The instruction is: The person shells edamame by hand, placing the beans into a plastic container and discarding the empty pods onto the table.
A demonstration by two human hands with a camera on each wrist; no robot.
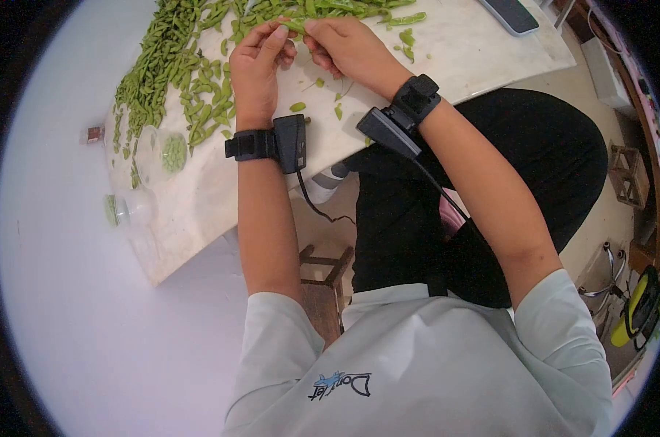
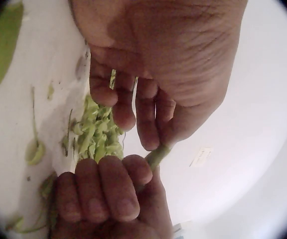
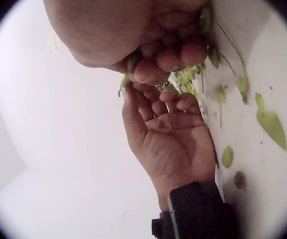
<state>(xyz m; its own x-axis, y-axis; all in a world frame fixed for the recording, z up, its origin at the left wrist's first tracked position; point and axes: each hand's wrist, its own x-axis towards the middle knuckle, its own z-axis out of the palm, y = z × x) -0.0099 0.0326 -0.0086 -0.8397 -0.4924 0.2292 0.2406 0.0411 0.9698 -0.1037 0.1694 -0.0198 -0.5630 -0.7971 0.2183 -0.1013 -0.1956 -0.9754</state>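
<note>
Got one green pod [image 1: 293, 28] held between left hand [image 1: 258, 69] and right hand [image 1: 348, 45], near the top edge of the head view, over the pale table [image 1: 483, 62]. Left: clamped on the pod, thumb pressed against it, other fingers loosely bent with gaps between them, gripping nothing else. Right: clamped on the same pod, pinching between thumb and index finger, other fingers curled in toward the palm. From the left wrist: just a short stretch of pod bare between the two grips, rest hidden behind fingers. From the right wrist: one small thin end poking out beside the thumbs. Can't tell whether split or whole. Both hands very close at the pod, palms apart; can't confirm skin contact between them. Black strap [image 1: 255, 145] with black box [image 1: 291, 143] on left wrist, similar set on right. Around the work: big heap of pods [image 1: 151, 80] along the left of the table, looser scatter [image 1: 213, 98] just beside the left hand and wrist, more pods beyond both hands at the top edge. Green scraps [image 1: 408, 47] near the right hand, a few more on the table between the wrists. Farther left, well apart from both hands: clear bowl [image 1: 147, 154] with pale green beans [image 1: 174, 153]. Dark phone-like thing [image 1: 514, 14] at the far right of the table.
</note>
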